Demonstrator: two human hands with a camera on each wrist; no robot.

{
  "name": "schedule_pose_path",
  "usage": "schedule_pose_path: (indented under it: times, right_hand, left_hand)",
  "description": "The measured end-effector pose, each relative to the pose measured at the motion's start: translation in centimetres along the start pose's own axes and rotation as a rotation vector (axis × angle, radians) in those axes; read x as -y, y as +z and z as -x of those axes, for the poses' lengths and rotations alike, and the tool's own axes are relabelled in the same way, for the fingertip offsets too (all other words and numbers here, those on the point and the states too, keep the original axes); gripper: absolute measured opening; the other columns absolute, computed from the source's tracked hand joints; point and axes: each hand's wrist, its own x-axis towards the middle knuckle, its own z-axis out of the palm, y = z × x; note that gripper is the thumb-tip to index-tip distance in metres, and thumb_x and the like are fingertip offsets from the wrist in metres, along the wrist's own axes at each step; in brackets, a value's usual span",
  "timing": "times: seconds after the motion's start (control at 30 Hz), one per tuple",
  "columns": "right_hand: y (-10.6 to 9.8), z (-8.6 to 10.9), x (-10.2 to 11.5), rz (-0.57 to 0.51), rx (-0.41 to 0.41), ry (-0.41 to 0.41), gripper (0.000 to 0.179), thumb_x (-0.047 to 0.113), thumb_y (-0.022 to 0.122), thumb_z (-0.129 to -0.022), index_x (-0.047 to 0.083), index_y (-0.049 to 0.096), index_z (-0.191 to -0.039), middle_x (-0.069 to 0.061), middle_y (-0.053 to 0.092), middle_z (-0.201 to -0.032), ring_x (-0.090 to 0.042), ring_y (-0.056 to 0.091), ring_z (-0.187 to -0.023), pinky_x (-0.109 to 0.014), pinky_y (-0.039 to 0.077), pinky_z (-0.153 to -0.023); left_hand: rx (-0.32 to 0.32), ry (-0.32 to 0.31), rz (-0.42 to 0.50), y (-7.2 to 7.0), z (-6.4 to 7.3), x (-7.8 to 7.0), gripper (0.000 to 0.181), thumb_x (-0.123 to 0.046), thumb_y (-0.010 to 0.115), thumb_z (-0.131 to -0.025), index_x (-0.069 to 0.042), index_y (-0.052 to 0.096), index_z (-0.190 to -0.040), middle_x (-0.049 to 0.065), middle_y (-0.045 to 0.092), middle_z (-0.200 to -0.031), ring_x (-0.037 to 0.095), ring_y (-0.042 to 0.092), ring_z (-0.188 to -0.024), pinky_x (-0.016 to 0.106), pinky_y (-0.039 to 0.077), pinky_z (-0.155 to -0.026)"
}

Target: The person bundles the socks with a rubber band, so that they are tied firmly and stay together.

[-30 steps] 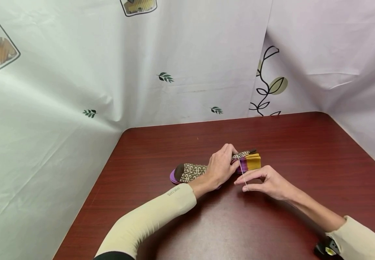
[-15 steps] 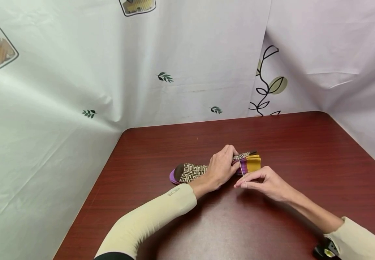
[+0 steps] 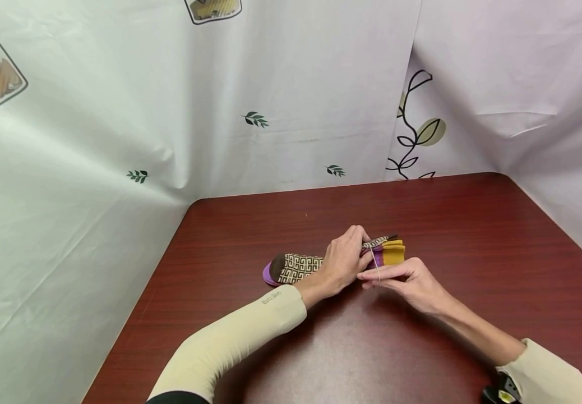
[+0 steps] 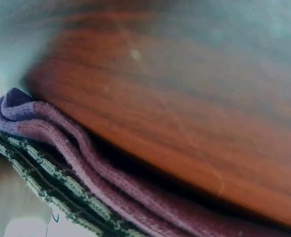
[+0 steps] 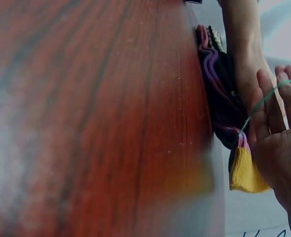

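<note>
A pair of folded socks (image 3: 300, 268), with a brown and cream key pattern, purple parts and mustard cuffs (image 3: 393, 252), lies on the table. My left hand (image 3: 342, 255) grips the bundle near its cuff end, hiding its middle. A thin elastic band (image 3: 375, 261) runs from the bundle near the left fingers to my right hand (image 3: 422, 285). The right fingers are fairly straight inside the stretched loop, with a narrow gap to the thumb. In the right wrist view the band (image 5: 258, 105) looks green and crosses those fingers. Purple and patterned sock layers (image 4: 76, 148) fill the left wrist view's lower part.
The dark red wooden table (image 3: 250, 224) reaches back to a white printed curtain (image 3: 291, 84), which also hangs along both sides. A black device (image 3: 503, 388) is strapped under the right sleeve.
My right hand has shifted slightly left towards the left hand. Its thumb and fingers met half a second ago and are now slightly apart, with the band around them. The left hand stays put.
</note>
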Motion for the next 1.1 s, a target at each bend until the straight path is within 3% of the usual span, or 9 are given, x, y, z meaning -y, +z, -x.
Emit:
schedule_pose_path:
  times: [0.1, 0.23, 0.47, 0.6, 0.73, 0.83, 0.93, 1.1]
  right_hand:
    - [0.2, -0.2, -0.1, 0.014, -0.022, -0.048, 0.028, -0.021, 0.061, -0.096, -0.011, 0.076, -0.117, -0.023, 0.078, -0.105, -0.034, 0.079, -0.083, -0.036, 0.063, -0.071]
    - [0.5, -0.4, -0.2, 0.005, -0.053, -0.044, 0.026, -0.023, 0.059, -0.095, -0.016, 0.074, -0.115, -0.017, 0.08, -0.101, -0.036, 0.078, -0.077, -0.038, 0.063, -0.063]
    - [0.7, -0.5, 0.0, -0.002, -0.105, -0.003, 0.025, -0.017, 0.071, -0.091, -0.014, 0.075, -0.116, -0.025, 0.076, -0.11, -0.022, 0.079, -0.096, -0.032, 0.062, -0.08]
    - [0.9, -0.4, 0.3, 0.03, -0.128, 0.026, 0.032, -0.013, 0.072, -0.093, -0.01, 0.074, -0.124, -0.022, 0.075, -0.121, -0.024, 0.076, -0.107, -0.029, 0.059, -0.089]
    - [1.5, -0.2, 0.5, 0.044, -0.18, 0.074, 0.039, -0.009, 0.071, -0.096, -0.004, 0.07, -0.135, -0.02, 0.072, -0.128, -0.023, 0.075, -0.11, -0.028, 0.058, -0.092]
    - [2.2, 0.0, 0.6, 0.042, -0.263, 0.076, 0.044, -0.008, 0.069, -0.098, -0.002, 0.066, -0.141, -0.021, 0.067, -0.138, -0.023, 0.075, -0.112, -0.029, 0.059, -0.091]
    - [3.1, 0.1, 0.8, -0.014, -0.361, 0.032, 0.049, -0.011, 0.065, -0.1, -0.004, 0.058, -0.148, -0.023, 0.057, -0.149, -0.024, 0.073, -0.115, -0.033, 0.06, -0.089]
    - [4.6, 0.2, 1.1, -0.218, -0.467, -0.073, 0.055, -0.016, 0.054, -0.103, -0.011, 0.04, -0.156, -0.015, 0.041, -0.165, -0.025, 0.07, -0.122, -0.038, 0.06, -0.088]
  left_hand:
    - [-0.009, 0.012, 0.008, 0.0, 0.1, 0.1, 0.026, -0.017, 0.077, -0.096, -0.013, 0.057, -0.112, -0.004, 0.061, -0.105, 0.011, 0.061, -0.082, 0.028, 0.057, -0.075]
    - [-0.018, 0.023, 0.012, 0.0, 0.1, 0.0, 0.028, -0.009, 0.074, -0.09, -0.013, 0.057, -0.112, -0.004, 0.061, -0.105, 0.013, 0.062, -0.081, 0.028, 0.057, -0.073]
    - [-0.016, 0.012, 0.01, 0.0, 0.1, 0.0, 0.03, -0.006, 0.071, -0.087, -0.013, 0.057, -0.112, -0.004, 0.062, -0.107, 0.017, 0.065, -0.084, 0.032, 0.058, -0.075]
    - [-0.009, 0.011, 0.0, -0.1, 0.1, 0.2, 0.027, -0.007, 0.071, -0.09, -0.012, 0.057, -0.113, -0.004, 0.062, -0.108, 0.019, 0.068, -0.087, 0.034, 0.058, -0.077]
    - [-0.004, 0.016, -0.013, -0.1, 0.1, 0.2, 0.026, -0.01, 0.072, -0.092, -0.012, 0.056, -0.113, -0.003, 0.062, -0.107, 0.021, 0.07, -0.091, 0.035, 0.059, -0.078]
    - [-0.01, 0.004, -0.016, 0.0, 0.1, 0.2, 0.026, -0.013, 0.074, -0.093, -0.012, 0.056, -0.111, -0.003, 0.062, -0.105, 0.02, 0.069, -0.088, 0.035, 0.058, -0.076]
    - [-0.023, -0.024, -0.019, 0.1, 0.0, 0.2, 0.024, -0.019, 0.074, -0.096, -0.013, 0.055, -0.108, -0.003, 0.061, -0.104, 0.02, 0.068, -0.084, 0.035, 0.058, -0.074]
    - [-0.039, -0.058, -0.017, 0.2, -0.1, 0.0, 0.024, -0.02, 0.074, -0.098, -0.014, 0.053, -0.106, -0.004, 0.061, -0.102, 0.019, 0.067, -0.082, 0.035, 0.058, -0.072]
